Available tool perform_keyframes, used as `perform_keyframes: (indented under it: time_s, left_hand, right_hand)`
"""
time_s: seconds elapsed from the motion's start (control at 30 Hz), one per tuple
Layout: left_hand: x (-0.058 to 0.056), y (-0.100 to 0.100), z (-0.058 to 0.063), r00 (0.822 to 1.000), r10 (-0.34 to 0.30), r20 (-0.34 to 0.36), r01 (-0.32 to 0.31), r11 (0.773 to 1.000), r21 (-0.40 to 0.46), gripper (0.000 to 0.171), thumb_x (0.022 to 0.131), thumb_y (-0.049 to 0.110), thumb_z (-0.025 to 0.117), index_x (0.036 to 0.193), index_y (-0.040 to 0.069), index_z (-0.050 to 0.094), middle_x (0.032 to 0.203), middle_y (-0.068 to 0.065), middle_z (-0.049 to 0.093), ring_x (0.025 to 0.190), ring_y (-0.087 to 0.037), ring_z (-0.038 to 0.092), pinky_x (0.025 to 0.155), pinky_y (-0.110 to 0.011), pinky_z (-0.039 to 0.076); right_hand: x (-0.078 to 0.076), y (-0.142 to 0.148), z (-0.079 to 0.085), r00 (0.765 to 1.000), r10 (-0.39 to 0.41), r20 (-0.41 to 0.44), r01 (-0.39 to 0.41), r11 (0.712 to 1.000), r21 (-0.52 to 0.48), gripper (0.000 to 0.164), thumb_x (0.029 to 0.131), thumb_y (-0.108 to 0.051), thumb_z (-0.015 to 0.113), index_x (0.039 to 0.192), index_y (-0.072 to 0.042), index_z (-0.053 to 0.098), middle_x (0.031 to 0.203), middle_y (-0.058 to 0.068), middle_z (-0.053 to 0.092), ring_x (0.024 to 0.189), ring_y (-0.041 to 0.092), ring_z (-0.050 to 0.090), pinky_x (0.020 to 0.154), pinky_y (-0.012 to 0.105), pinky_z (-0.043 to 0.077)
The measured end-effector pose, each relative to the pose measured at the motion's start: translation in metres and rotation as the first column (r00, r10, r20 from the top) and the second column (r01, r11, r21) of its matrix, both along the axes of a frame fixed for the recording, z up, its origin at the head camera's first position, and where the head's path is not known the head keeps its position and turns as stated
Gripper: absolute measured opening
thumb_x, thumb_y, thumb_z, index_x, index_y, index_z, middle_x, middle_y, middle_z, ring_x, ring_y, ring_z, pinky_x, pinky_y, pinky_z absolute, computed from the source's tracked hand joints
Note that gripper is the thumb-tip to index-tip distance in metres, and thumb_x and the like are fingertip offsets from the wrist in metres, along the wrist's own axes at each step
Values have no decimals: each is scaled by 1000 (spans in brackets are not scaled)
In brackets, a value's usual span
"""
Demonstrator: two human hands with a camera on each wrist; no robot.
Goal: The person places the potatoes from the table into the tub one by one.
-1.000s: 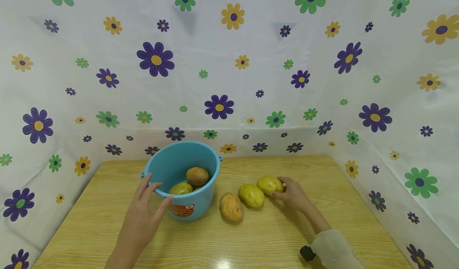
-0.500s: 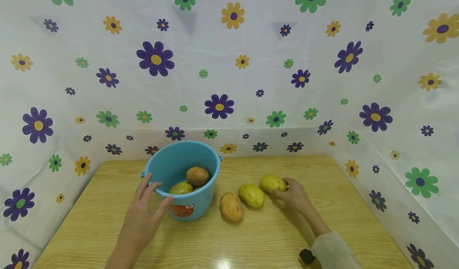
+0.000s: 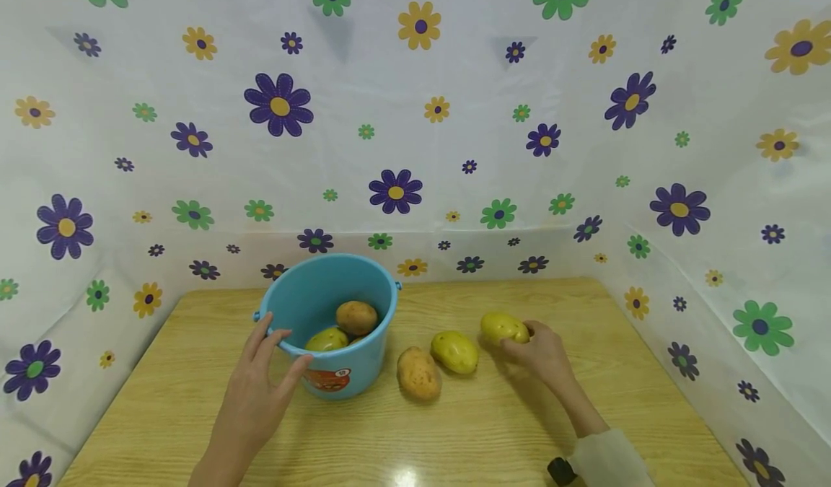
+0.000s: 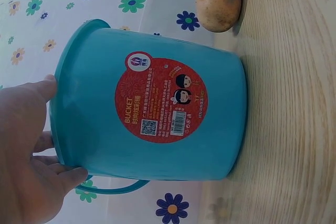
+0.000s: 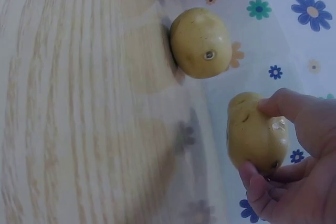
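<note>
A blue bucket (image 3: pixel 350 371) stands left of the table's middle, a red label on its side. My left hand (image 3: pixel 256 393) grips the near left part of its rim with thumb and fingers; the left wrist view has this hand (image 4: pixel 31 156) at the rim too. Inside lie a brown potato (image 3: pixel 357 318), a yellow-green potato (image 3: pixel 327 340) and part of another. My right hand (image 3: pixel 542 353) pinches a yellow potato (image 3: pixel 503 327). In the right wrist view this potato (image 5: pixel 254 132) is raised off the tabletop, between thumb and fingers.
Right of the bucket lie a brown potato (image 3: pixel 418 375) and a yellow potato (image 3: pixel 454 351) on the wooden table (image 3: pixel 363 444). A flowered cloth (image 3: pixel 415 133) hangs behind the table and along both sides. The bucket's handle (image 4: pixel 118 189) hangs down in the left wrist view.
My right hand has carried its yellow potato a little to the right and away from the other yellow potato. The left hand and the bucket have stayed in place.
</note>
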State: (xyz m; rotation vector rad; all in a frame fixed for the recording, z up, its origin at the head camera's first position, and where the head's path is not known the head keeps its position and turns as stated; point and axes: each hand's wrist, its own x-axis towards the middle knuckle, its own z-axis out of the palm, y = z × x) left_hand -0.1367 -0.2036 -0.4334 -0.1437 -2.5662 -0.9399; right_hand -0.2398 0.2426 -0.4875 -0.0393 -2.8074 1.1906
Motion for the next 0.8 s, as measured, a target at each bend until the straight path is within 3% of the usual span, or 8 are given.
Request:
perform_keyframes:
  time_s: [0.47,0.8]
  left_hand:
    - [1,0,-1,1000,-3,-20,4,1000,15,53,101,38,69,138,3,56,165,-20,28,142,-56,36,101,-73,43]
    - [-1,-1,-3,1000,-9,-25,9,1000,16,52,101,37,69,138,3,55,166,-20,27,143,-55,36,101,-72,44]
  right_hand:
    - [12,-16,34,999,-11,-50,11,1000,-8,51,87,-24,75,120,13,62,97,20,67,69,20,57,55,26,49]
    - [23,-40,66,999,17,-50,-19,999,-42,49,87,-26,75,120,8,65,99,17,67,75,21,58,60,28,50]
